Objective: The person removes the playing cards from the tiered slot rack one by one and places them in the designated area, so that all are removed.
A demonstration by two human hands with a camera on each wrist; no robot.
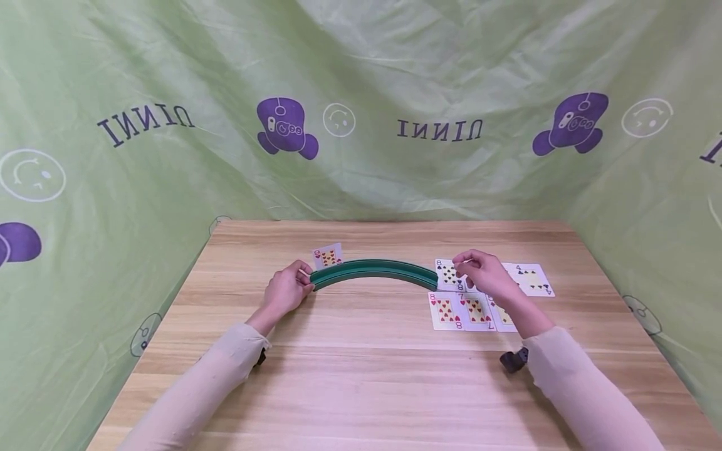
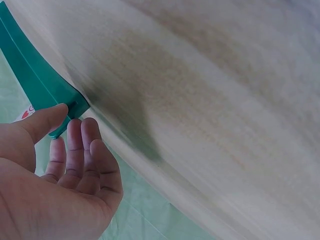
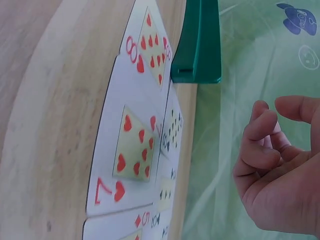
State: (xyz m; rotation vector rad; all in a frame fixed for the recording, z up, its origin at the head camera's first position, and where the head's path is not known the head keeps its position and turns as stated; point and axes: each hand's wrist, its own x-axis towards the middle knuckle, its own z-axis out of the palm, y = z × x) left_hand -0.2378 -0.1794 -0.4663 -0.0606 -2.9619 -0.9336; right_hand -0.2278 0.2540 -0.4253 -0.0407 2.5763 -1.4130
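Observation:
My left hand [image 1: 286, 289] pinches the left end of a green curved card holder [image 1: 375, 268] between thumb and fingers; the left wrist view shows the thumb [image 2: 52, 120] on top of that end. A nine of hearts [image 1: 328, 255] shows behind the holder's left part, its lower edge hidden. Over the playing cards on the right, my right hand [image 1: 486, 274] hovers with loosely bent fingers. Nothing lies between its thumb and fingertips in the right wrist view. The holder's right end comes right up to a black eight [image 1: 449, 274].
In the front row lie an eight of hearts [image 1: 445, 311], a seven of hearts [image 1: 476, 311] and a red five [image 3: 120, 231], partly covered by the right forearm. A black four [image 1: 533, 280] lies at the back right. A green printed curtain [image 1: 361, 181] surrounds the wooden table [image 1: 350, 376].

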